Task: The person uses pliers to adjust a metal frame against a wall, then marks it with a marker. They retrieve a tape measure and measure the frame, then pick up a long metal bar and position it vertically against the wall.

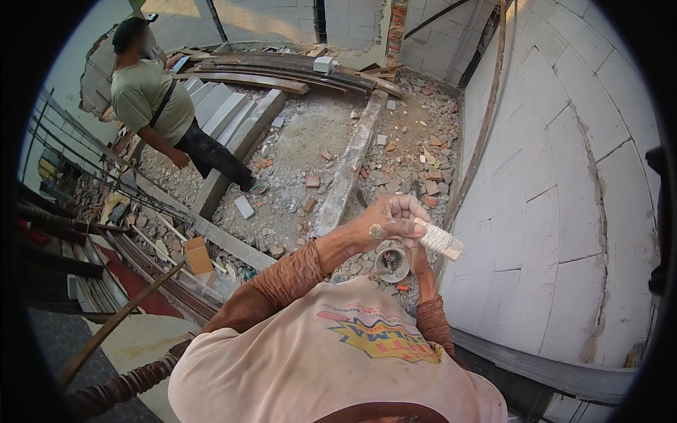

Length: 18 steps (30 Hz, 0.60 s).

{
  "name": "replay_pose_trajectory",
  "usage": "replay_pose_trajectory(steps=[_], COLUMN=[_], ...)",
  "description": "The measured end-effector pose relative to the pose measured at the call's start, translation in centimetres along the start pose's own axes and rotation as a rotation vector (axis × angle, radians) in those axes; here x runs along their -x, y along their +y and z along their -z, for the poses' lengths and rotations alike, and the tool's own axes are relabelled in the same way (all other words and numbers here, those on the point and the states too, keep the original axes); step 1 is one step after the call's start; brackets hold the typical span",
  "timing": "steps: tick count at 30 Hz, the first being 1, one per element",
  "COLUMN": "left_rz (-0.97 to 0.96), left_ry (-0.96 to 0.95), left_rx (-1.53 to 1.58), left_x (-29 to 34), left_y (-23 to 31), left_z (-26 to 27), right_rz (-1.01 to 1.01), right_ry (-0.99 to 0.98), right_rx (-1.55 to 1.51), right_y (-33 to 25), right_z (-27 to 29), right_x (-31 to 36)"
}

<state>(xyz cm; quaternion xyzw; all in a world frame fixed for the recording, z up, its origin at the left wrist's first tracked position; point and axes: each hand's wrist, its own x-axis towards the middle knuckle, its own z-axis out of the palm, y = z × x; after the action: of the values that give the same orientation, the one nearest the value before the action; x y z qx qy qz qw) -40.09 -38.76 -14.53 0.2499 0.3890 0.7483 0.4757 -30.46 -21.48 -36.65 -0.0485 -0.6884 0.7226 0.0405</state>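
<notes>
My left hand (395, 217) is closed on one end of a flat winder wrapped in whitish string (438, 240), pinched under the thumb. The winder slants down to the right, with its bare pale tip sticking out. A patch of dried pale mortar marks the wrist. My right hand (417, 255) comes up just below and behind the left; its fingers are mostly hidden there. Beneath both hands stands a round pale bucket (390, 263) on the rubble, with some grey thing inside that I cannot make out.
A pale block wall (550, 211) rises close on my right, a long wooden pole (486, 113) along it. Concrete beams (356, 162) cross the rubble. Planks (282, 74) lie at the back. Far left walks another person (151, 99). Poles and a cardboard piece (198, 255) lie left.
</notes>
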Motion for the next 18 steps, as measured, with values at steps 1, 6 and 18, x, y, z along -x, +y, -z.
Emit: replay_pose_trajectory(steps=[1,6,18], left_rz=[-0.02,-0.181,-0.761], left_ry=[-0.002,0.081,0.767], left_rx=[0.018,-0.012,-0.68], left_x=[0.1,0.2,1.2], left_y=[0.6,3.7,10.8], left_z=[-0.3,-0.8,8.0], right_rz=[-0.022,0.031,-0.147], right_ry=[0.033,-0.307,-0.057], right_rx=[-0.175,-0.11,0.044], right_y=[0.2,-0.4,-2.5], right_z=[-0.3,-3.1,-6.5], right_x=[0.1,0.5,1.8])
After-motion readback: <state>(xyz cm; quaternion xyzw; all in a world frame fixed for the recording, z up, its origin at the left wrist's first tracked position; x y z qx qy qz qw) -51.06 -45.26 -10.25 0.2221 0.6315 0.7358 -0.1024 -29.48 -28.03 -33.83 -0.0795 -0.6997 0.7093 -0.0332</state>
